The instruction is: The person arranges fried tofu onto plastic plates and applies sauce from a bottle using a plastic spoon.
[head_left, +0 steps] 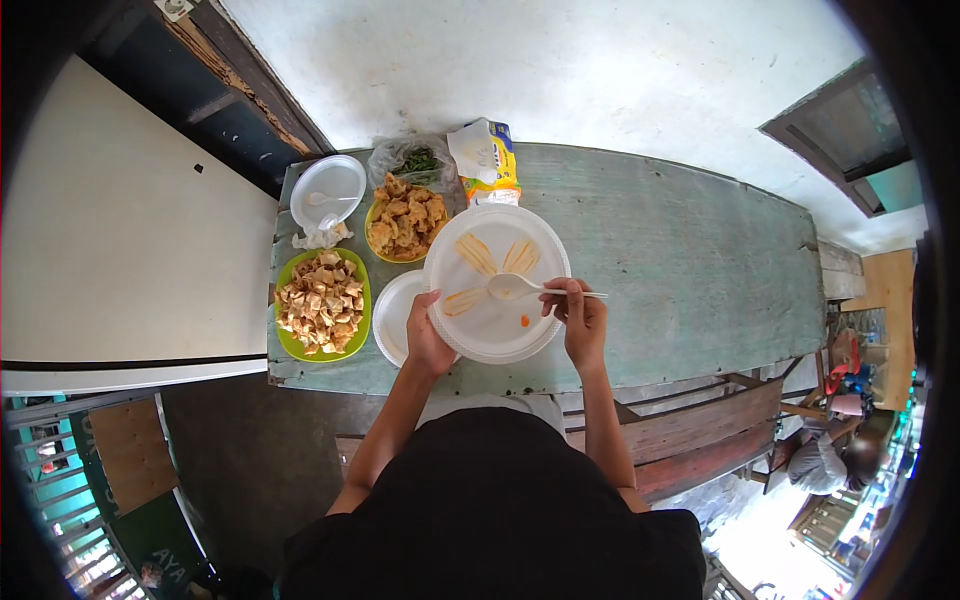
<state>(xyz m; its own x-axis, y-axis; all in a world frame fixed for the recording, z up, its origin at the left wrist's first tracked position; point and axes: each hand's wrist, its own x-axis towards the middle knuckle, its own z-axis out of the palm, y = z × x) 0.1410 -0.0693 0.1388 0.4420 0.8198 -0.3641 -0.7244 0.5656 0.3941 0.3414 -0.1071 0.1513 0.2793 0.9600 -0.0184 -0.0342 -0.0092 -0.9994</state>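
Observation:
My left hand grips the left rim of a white plate, which is held over the front part of the table. Orange-brown sauce is smeared across the plate in three streaked patches, with a small orange-red blob near its lower right. In my right hand is a white plastic spoon, pinched by its handle. The bowl of the spoon lies over the plate's middle, between the streaks. Partly hidden under the held plate, another white plate rests on the table.
At left, a green bowl holds cut pieces of food, and a yellow bowl holds fried pieces. Behind stand a white tub with a spoon inside, a plastic bag with greens and a yellow-blue packet. A person sits far right.

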